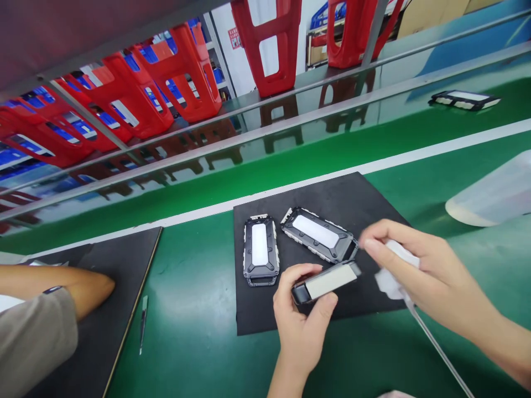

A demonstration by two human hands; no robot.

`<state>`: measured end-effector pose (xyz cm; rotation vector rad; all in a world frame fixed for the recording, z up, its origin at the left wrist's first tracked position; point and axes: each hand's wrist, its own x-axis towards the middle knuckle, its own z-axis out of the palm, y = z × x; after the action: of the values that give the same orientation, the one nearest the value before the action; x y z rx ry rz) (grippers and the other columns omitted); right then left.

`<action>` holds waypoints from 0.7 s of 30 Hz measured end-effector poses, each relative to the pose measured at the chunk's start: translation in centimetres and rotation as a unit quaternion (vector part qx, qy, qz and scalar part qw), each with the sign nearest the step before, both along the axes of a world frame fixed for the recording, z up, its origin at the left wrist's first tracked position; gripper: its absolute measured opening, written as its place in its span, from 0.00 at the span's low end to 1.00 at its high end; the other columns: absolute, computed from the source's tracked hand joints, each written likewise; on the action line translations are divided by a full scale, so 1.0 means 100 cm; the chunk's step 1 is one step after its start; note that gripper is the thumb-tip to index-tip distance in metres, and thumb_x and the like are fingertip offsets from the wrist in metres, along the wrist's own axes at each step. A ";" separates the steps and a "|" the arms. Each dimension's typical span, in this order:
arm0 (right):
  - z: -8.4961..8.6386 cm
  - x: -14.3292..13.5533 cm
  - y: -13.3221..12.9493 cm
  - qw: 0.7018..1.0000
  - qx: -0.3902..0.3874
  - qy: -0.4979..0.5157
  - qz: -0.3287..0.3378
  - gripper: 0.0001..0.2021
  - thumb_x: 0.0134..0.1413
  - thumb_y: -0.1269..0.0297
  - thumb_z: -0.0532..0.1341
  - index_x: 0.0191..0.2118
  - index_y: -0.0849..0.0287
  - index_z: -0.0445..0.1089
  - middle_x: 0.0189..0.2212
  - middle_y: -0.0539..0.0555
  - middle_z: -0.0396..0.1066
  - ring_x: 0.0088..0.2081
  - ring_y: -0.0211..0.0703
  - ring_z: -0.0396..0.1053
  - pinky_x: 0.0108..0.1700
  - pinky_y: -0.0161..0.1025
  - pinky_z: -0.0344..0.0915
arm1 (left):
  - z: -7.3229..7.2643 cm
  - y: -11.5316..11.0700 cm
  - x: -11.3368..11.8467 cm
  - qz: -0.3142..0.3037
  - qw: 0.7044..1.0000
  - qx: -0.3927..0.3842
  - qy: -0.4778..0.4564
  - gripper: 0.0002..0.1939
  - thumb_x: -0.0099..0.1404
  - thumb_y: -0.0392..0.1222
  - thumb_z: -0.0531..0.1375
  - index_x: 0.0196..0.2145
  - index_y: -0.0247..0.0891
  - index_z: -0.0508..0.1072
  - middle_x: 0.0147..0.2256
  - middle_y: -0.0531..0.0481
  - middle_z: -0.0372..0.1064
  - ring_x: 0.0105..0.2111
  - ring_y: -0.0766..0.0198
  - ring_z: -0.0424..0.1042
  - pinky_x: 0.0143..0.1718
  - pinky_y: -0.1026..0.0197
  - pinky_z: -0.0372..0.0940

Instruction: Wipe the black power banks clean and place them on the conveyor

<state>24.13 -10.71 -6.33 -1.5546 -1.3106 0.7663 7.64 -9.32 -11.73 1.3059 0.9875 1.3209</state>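
Observation:
My left hand (299, 326) is closed around a black power bank (332, 283), tilted so that a pale long side faces up. To its right, my right hand (427, 271) has its thumb and forefinger pinched together, with a crumpled white cloth (392, 279) bunched in the fingers. From the cloth a thin pale cord or strip (440, 345) runs down to the bottom edge. Two more power banks, each with a white panel, lie on the black mat (298, 190): one upright at left (260, 246), one slanted (317, 232) just beyond my hands.
Another person's arm (83, 284) rests on a second dark mat (136, 271) at left. Tweezers (143, 323) lie between the mats. Another power bank (464, 99) sits on the green belt (290, 155) beyond. At right is a translucent plastic roll or bag (493, 188). Red stools (274, 66) stand behind.

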 end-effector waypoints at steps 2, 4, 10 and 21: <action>-0.007 -0.012 0.005 0.997 0.012 0.072 0.014 0.14 0.59 0.50 0.54 0.39 0.52 0.69 0.21 0.47 0.62 0.20 0.37 0.57 0.22 0.36 0.53 | 0.001 -0.004 0.002 0.019 1.000 -0.001 0.010 0.16 0.57 0.38 0.64 0.44 0.47 0.70 0.40 0.53 0.71 0.42 0.63 0.70 0.44 0.61 0.64; -0.013 -0.020 0.009 0.994 0.048 0.085 0.052 0.14 0.58 0.49 0.55 0.42 0.51 0.71 0.28 0.49 0.66 0.27 0.39 0.62 0.29 0.37 0.57 | 0.003 -0.006 0.003 0.029 0.999 0.011 0.023 0.18 0.59 0.38 0.61 0.48 0.50 0.66 0.45 0.53 0.68 0.45 0.63 0.68 0.48 0.60 0.62; -0.018 -0.036 0.014 0.994 0.057 0.083 0.041 0.09 0.56 0.56 0.57 0.31 0.53 0.70 0.30 0.49 0.63 0.31 0.40 0.62 0.33 0.39 0.55 | 0.020 -0.003 0.007 0.037 0.997 0.062 -0.002 0.16 0.65 0.50 0.53 0.49 0.46 0.64 0.47 0.50 0.63 0.46 0.63 0.64 0.49 0.63 0.62; -0.012 -0.040 0.015 0.984 0.021 0.174 0.040 0.10 0.52 0.58 0.58 0.24 0.56 0.65 0.26 0.48 0.57 0.28 0.39 0.57 0.30 0.38 0.51 | 0.039 -0.001 0.024 0.137 0.989 -0.057 -0.012 0.04 0.64 0.40 0.55 0.32 0.43 0.69 0.30 0.55 0.69 0.31 0.69 0.67 0.34 0.69 0.63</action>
<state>20.08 -9.21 -7.51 -1.2724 -1.1256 1.0045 10.00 -9.37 -7.80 1.0935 1.2410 1.4576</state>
